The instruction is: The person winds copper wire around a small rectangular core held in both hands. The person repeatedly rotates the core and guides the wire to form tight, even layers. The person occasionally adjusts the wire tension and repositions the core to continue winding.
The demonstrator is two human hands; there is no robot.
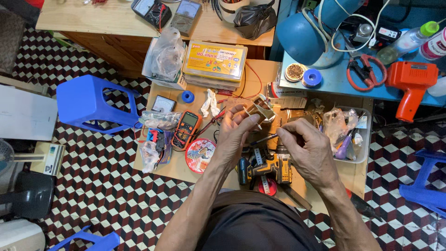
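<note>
step: working small metal part (260, 111) w/ thin tool (265, 139) | L hand (234, 137) pinched shut on part | R hand (309, 148) closed on tool | next: prob needs steady tip aim at part, over surface (162, 169)

Subject: one person, seen from above by the head camera.

Left hand (234, 135): bare, no glove, no ring or watch visible. Forearm bare to the elbow; no sleeve in view.

Right hand (309, 148): bare, no glove, no ring or watch visible. Knuckles and tendons stand out clearly. Forearm bare along its whole visible length.

Clothing: dark brown trousers (255, 223), plain cloth, no pattern, lying between the two forearms at the bottom edge. Light folds run across the cloth just below the left hand's wrist line. No upper garment, cuff or footwear shows.
</note>
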